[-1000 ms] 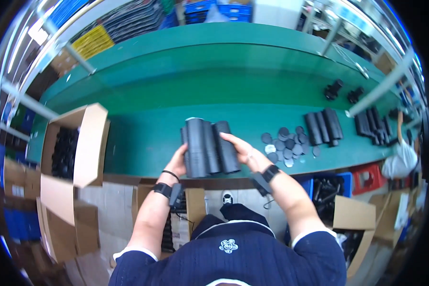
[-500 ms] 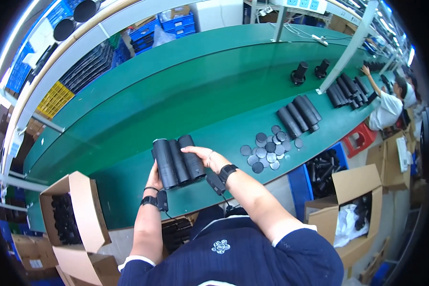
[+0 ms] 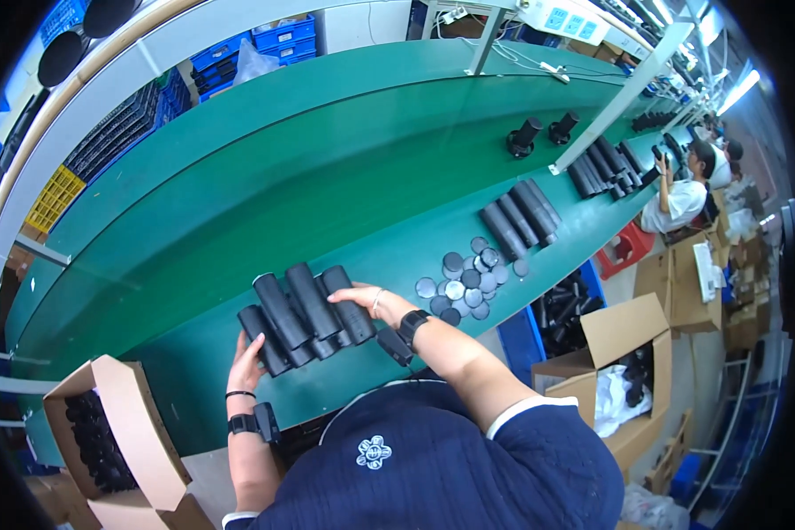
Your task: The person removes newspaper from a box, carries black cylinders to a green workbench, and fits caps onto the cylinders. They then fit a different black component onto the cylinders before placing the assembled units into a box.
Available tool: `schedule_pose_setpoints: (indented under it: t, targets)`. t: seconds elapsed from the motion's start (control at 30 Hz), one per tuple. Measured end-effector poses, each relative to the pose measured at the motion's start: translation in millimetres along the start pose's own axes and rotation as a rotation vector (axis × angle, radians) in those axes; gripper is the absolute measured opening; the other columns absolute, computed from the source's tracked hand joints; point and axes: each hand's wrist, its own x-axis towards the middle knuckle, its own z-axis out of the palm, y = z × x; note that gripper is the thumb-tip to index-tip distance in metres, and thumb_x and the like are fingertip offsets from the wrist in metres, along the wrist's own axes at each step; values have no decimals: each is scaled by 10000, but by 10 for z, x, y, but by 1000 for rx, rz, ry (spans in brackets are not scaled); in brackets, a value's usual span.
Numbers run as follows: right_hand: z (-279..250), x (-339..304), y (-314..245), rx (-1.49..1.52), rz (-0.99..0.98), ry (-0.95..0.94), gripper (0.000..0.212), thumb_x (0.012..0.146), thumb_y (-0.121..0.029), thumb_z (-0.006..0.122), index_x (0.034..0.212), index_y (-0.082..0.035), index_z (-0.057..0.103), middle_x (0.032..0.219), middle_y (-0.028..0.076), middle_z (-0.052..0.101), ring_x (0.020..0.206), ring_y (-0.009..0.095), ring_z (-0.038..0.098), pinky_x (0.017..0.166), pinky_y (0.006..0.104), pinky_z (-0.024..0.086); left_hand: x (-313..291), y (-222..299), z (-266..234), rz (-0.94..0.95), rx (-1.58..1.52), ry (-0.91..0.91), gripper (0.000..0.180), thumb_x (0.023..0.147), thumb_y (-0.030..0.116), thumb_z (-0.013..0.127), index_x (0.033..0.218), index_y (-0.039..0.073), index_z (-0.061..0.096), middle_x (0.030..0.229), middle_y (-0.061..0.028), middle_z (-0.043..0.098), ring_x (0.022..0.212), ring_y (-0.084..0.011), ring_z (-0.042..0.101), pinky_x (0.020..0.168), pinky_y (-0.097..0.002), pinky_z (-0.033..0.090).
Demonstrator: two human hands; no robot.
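A group of black cylindrical tubes (image 3: 283, 311) lies in front of me on the green workbench, some on top of others. My left hand (image 3: 246, 360) grips the outer left tube (image 3: 263, 340), its thumb over the upper side. At the opposite end, my right hand (image 3: 362, 299) holds the outer right tube (image 3: 348, 305), thumb along its top; some of its fingers are hidden. To the right of that hand is a loose scatter of round black and grey discs (image 3: 471, 278). Beyond them, more black tubes (image 3: 521, 216) lie side by side.
An open carton of black parts (image 3: 135, 424) stands at the left. On the right are a blue bin (image 3: 523, 347), another open carton (image 3: 625, 322) and a red stool (image 3: 625, 247). A metal post (image 3: 623, 97) rises from the bench; a co-worker (image 3: 680, 199) sits beyond.
The tubes between my hands have gone from a tight bundle to a wider, fanned group on the bench. My left hand has moved left and lower. The view has shifted right.
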Motion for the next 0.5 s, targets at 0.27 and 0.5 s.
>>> schedule_pose_setpoints:
  t: [0.27,0.5]
  targets:
    - [-182,-351,-38,29,-162,-37,714,725,-241,798,1292,15,447,1147,163,605,1007,242,629,830,380,534,125,-111,33,299,429,182,1036,782,522,716,1509,93,116,1412,-191,412,1241,-287,444,949,-426,415]
    - [-564,-293,-28,-272,-446,-65,692,687,-41,805,1295,-49,474,1182,55,581,1110,167,539,967,324,431,229,-271,23,145,524,453,1079,743,611,689,1494,47,158,1436,-366,260,1359,-433,286,1099,-454,292]
